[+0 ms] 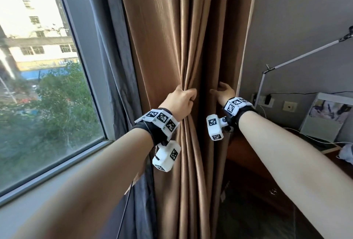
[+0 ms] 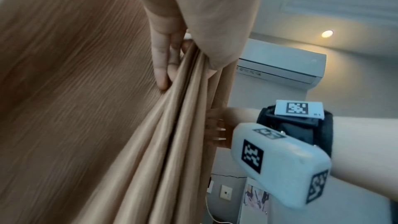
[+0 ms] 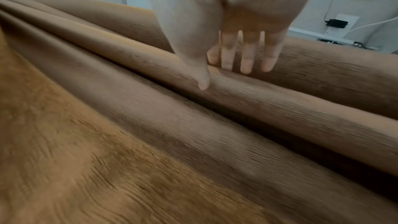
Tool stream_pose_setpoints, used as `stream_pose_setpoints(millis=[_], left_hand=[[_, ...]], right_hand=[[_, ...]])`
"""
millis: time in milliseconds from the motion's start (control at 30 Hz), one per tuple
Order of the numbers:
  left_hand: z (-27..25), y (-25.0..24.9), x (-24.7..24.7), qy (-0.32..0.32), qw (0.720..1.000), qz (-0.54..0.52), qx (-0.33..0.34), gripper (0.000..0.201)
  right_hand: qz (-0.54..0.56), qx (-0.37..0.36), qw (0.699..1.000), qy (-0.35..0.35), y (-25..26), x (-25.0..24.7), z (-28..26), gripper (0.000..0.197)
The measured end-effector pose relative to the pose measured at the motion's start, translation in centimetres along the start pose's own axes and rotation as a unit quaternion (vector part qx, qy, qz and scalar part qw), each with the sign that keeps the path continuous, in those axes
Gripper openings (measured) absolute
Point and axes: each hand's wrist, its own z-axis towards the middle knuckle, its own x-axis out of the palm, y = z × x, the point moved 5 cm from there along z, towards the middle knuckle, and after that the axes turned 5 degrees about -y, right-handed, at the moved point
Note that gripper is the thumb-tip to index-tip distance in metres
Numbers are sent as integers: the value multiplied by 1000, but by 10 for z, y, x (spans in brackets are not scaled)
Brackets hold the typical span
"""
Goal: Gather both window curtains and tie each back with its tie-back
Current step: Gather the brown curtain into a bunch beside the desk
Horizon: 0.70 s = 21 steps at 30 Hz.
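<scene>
Brown curtain (image 1: 172,47) hangs vertical at the right side of the window (image 1: 38,66), long axis up-down, folds bunched at the left hand (image 1: 181,101). Left hand is clenched round a gathered bunch of folds, thumb one side, fingers (image 2: 161,60) the other. Right hand (image 1: 224,92) is just right of it, fingers (image 3: 247,57) straight and spread, resting on the outer folds, gripping nothing. Loose folds lie right of and behind the right hand, so that hand is nearer them. No tie-back visible. Grey liner curtain (image 1: 118,66) hangs left of the left hand; desk lamp (image 1: 286,63) far right.
</scene>
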Motion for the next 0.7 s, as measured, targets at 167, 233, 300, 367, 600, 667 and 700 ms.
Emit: stream_pose_setpoints(millis=[167, 233, 300, 367, 600, 667, 700], left_hand=[[7, 5, 10, 2, 1000, -23, 4, 19], [7, 3, 12, 11, 999, -34, 8, 21], [6, 2, 13, 17, 999, -44, 13, 20], [5, 4, 12, 14, 999, -50, 8, 17], [11, 28, 7, -8, 996, -71, -61, 16], [15, 28, 7, -6, 993, -79, -83, 17], [17, 24, 8, -3, 992, -84, -91, 17]], right_hand=[[-35, 10, 999, 18, -1, 1, 1, 43], [-62, 16, 998, 29, -1, 2, 1, 54], [-76, 29, 996, 37, -2, 3, 0, 56], [-55, 46, 997, 38, 2, 3, -3, 42], [146, 153, 976, 46, -7, -1, -33, 21], [162, 129, 975, 79, 0, -1, -52, 18], [146, 98, 979, 103, 9, 1, -64, 14]])
